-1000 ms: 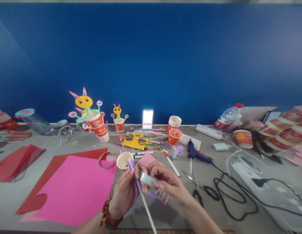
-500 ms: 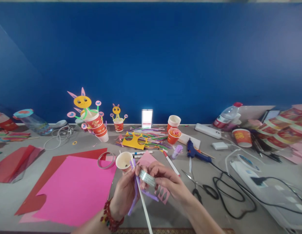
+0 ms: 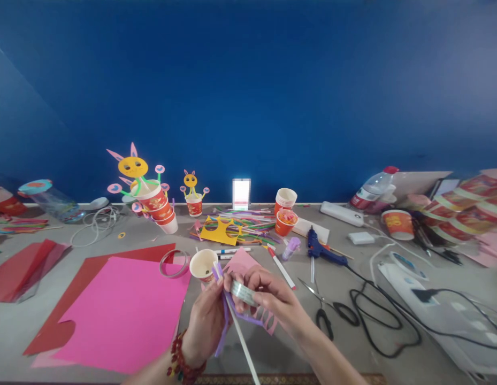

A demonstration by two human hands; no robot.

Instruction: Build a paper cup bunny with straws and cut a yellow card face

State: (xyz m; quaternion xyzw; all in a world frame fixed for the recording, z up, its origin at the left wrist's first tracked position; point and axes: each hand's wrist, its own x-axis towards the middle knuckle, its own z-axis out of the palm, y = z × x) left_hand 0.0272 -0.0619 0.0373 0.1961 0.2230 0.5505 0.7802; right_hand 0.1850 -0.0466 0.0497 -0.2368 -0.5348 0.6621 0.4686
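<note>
Between the fingers of my left hand (image 3: pixel 206 315) a white stick (image 3: pixel 243 342) is pinched together with purple pipe cleaners (image 3: pixel 222 334), whose ends hang down and out to the right. My right hand (image 3: pixel 274 299) grips a roll of tape (image 3: pixel 243 292) close against the stick, near my left fingertips. Whether a strip of tape runs onto the stick cannot be made out. Just behind my left hand stands a paper cup (image 3: pixel 204 264). Pink paper with cut-outs (image 3: pixel 268 321) lies beneath my right hand.
Pink sheets (image 3: pixel 123 315) lie at left beside another tape roll (image 3: pixel 173 264). Scissors (image 3: pixel 324 310), a blue glue gun (image 3: pixel 324 250) and its cord are at right, near a power strip (image 3: pixel 441 315). Cup figures (image 3: pixel 154 206) and pipe cleaners (image 3: pixel 252 227) stand or lie behind.
The lower end of the white stick has shifted slightly right, and the tape roll has turned a little. Both hands keep their grip; the whole view has moved slightly.
</note>
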